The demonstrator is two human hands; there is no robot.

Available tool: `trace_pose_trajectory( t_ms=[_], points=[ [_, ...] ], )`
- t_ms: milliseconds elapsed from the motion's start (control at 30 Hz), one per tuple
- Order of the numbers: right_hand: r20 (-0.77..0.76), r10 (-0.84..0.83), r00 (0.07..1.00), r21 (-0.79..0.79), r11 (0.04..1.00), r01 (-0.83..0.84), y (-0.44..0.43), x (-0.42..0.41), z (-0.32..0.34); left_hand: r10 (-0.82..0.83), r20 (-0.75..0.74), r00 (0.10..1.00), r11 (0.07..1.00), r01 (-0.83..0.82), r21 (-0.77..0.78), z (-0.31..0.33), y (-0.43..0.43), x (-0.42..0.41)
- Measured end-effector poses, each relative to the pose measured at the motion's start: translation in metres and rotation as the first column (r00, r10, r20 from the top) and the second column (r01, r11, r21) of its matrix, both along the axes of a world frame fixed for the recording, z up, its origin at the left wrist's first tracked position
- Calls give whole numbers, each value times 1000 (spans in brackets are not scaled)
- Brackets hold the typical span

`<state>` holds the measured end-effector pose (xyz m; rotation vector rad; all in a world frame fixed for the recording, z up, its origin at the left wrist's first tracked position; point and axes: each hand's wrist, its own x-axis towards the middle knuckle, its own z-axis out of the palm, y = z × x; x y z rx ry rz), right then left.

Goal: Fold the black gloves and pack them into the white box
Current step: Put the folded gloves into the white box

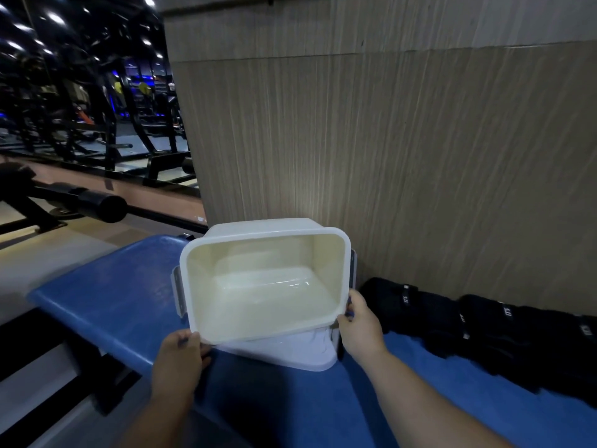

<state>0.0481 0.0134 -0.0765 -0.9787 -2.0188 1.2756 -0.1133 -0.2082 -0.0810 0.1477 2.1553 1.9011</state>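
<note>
So both hands were on the white box [265,279] at this point, which was tipped up toward the camera with its open mouth facing the person and nothing inside it. The left hand [179,357] gripped the near left corner of the rim, and the right hand [357,324] pinched the near right corner by the grey latch. Under the box there was a flat white piece on the blue bench [106,299], looked like the lid [300,354] to me, but I couldn't say for sure. The thing that mattered for the next bit: the black gloves [478,328] were off to the right of the box, lying in a dark row along the foot of the wooden wall [403,156], with the row's long axis running from just beside the box away toward the right edge of the view. None looked folded or packed yet, though they were dark enough that I couldn't count them. The right hand was clearly the nearer one, the closest glove sitting just past it, so I'd guess the box gets set down flat and the right hand goes for that glove first, while the left would have to cross over the box.
</note>
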Motion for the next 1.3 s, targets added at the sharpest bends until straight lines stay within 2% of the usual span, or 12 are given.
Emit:
trace_pose_trajectory(
  t_ms=[133,300,367,467,667,833,1000,1133,1300],
  points=[
    [-15,-3,1000,1,1000,3,-6,7,-3,42,-3,999,999,-42,-30,-10,1,1],
    [-1,-131,991,87,988,130,-8,27,-5,131,54,990,987,-125,-99,-7,10,15],
    [-25,-181,983,98,978,182,-5,39,-5,48,-2,999,986,-48,-157,3,19,29],
    [-68,-256,964,78,962,261,2,57,-6,-161,-85,983,966,139,-217,16,41,58],
    [-85,-374,924,-63,927,369,23,83,-9,-528,-170,832,802,423,-422,31,113,103],
    [-64,-412,909,-108,908,404,34,88,-7,-585,-97,805,793,542,-280,31,166,134],
    [-19,-415,909,-36,909,415,40,88,-2,-581,-129,804,773,496,-395,28,201,141],
    [32,-413,910,-9,911,413,42,85,-2,-598,-114,793,723,473,-503,30,215,142],
    [49,-407,912,-33,912,408,44,82,-2,-598,-87,797,680,447,-581,29,225,144]
  ],
)
